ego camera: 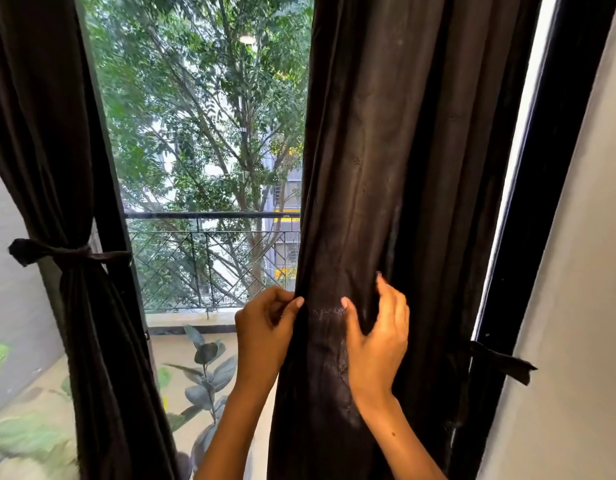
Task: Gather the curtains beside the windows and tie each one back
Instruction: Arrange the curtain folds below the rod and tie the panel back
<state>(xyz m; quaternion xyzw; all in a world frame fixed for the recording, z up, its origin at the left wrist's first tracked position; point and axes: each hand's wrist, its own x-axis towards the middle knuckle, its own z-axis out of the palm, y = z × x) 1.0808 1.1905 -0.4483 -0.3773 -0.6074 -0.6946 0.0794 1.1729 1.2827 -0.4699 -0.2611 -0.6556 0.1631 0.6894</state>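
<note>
Both hands are on the right curtain (386, 168) beside the window (209, 150) — the left hand (265, 327) pinches its inner edge, and the right hand (379, 327) curls round a bunched fold. The tie strap (504, 363) hangs loose by the right frame. The left curtain (57, 133) is already cinched by its tie (70, 252).

Bare forearms, no sleeves; short, unpainted nails on fingers (345, 302).

No readable text, labels, brands or numbers anywhere, curtains plain, buildings beyond the glass too blurred
</note>
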